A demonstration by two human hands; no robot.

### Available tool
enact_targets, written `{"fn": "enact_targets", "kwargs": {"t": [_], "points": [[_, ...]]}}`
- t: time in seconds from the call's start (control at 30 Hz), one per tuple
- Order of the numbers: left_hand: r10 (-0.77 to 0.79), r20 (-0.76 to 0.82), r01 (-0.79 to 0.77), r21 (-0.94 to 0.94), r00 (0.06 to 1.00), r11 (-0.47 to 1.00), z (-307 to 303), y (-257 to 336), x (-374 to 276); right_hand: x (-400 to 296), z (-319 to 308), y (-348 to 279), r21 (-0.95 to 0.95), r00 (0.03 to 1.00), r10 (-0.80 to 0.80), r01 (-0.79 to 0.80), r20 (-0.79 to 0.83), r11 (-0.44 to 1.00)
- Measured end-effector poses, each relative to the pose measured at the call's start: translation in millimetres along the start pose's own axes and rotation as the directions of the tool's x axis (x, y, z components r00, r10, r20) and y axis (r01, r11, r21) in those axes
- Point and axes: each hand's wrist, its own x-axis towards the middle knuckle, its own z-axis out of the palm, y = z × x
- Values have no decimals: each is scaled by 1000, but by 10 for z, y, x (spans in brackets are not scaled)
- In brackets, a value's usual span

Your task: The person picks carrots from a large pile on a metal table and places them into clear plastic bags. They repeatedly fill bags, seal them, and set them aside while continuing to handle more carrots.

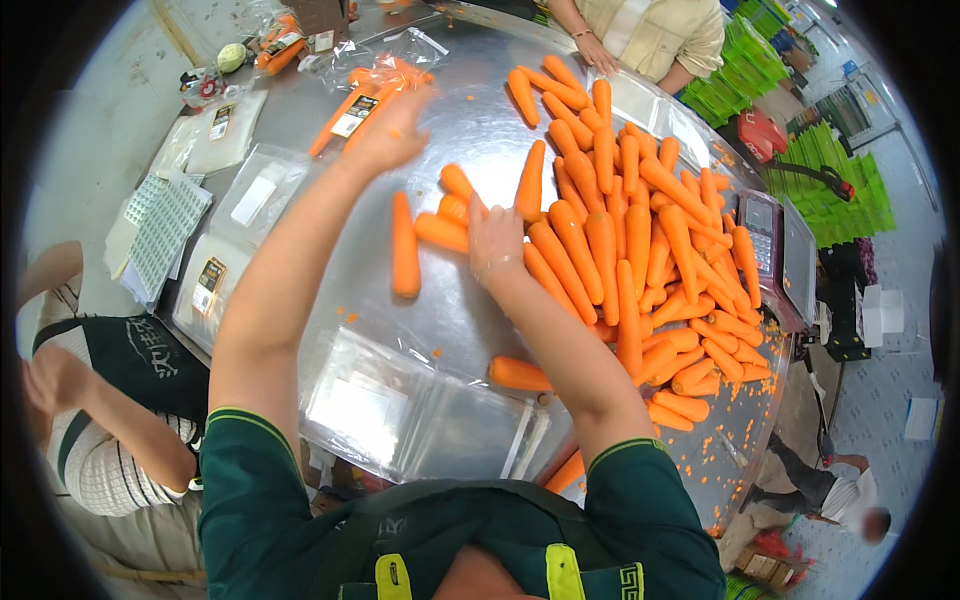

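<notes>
My left hand [394, 135], blurred, is beside a clear plastic bag of carrots [352, 116] that bears a black, orange and white label. Its fingers look apart, and I see nothing held between them. At the left side of a large carrot pile [600, 217], my right hand [496, 234] touches the carrots. One carrot [442, 232] runs under its fingers, and another carrot [530, 180] stands out beyond the fingertips. Whether the hand grips either is hidden. A single carrot [406, 247] lies to its left on the metal table [337, 262].
Flat clear bags [450, 420] lie nearest me. Left are labelled bags [210, 289] and sticker sheets [165, 232]; a scale [776, 255] stands right. A co-worker's hand [596, 54] rests at the far edge; another person [112, 420] is left. Green crates [832, 180] stack beyond.
</notes>
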Motion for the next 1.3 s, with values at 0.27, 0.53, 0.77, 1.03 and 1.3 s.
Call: {"fn": "enact_targets", "kwargs": {"t": [0.27,0.53,0.77,1.03,1.3], "points": [[15,662,-223,231,749,947,1006,611,-564,-1104,-86,419,225,976,-135,171,-168,959],[-81,210,15,299,974,954,254,1727,-1503,-2500,-621,655,883,880,173,-393,442,-255],[-631,280,675,-97,724,731,87,3122,-2451,-2910,-486,181,552,867,62,-258,494,-793],[-311,523,438,-137,794,888,340,3765,-3114,-3158,-765,264,698,924,-183,-374,335,-611],[-532,124,545,-116,838,831,1012,3166,-3777,-3637,-684,679,913,985,4,-159,170,375]]}}
